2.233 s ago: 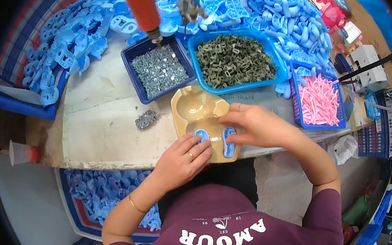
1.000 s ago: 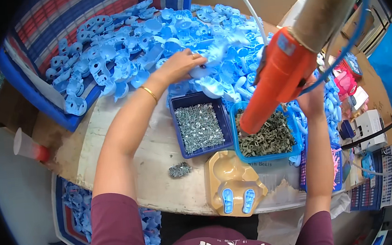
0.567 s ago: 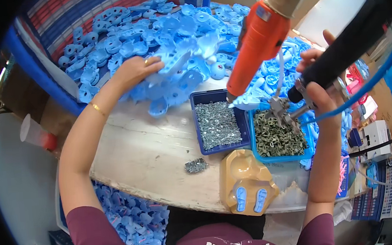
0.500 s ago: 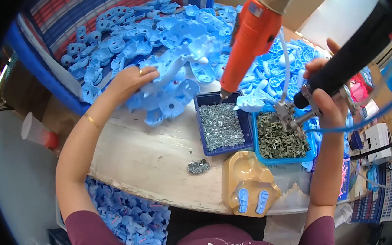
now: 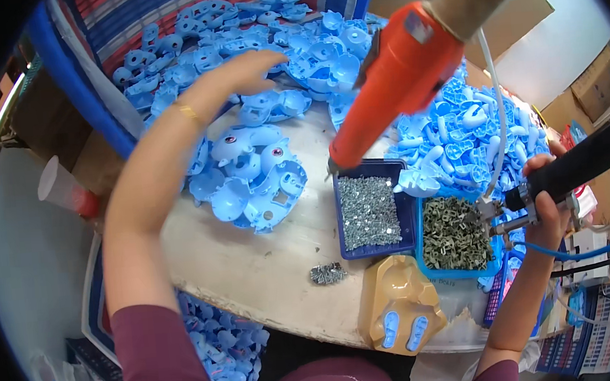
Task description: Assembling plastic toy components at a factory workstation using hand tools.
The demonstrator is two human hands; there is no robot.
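My left hand (image 5: 255,71) stretches over the heap of light-blue plastic shell parts (image 5: 199,58) at the far left. Its thumb stands apart from its fingers, and nothing shows in it. Closer to me on the table lies a loose group of blue shells (image 5: 250,181), some with printed eyes. At the right, my right hand (image 5: 550,216) is wrapped round a black cylindrical tool (image 5: 571,163) with a metal bracket and a blue hose; part of the grip is hidden. An orange power screwdriver (image 5: 390,81) hangs tip down above the dark-blue tray of screws (image 5: 368,210).
A bright-blue bin (image 5: 458,239) holds small olive-grey clips. Before the trays sit a tan fixture (image 5: 401,291) with two blue inserts and a small pile of screws (image 5: 327,273). Blue curved parts (image 5: 452,134) heap at the right. A clear cup (image 5: 61,186) stands far left.
My left hand has let go of a cluster of blue shells, now resting on the table, and has moved farther out over the heap. My right hand still grips the black tool. The view has shifted.
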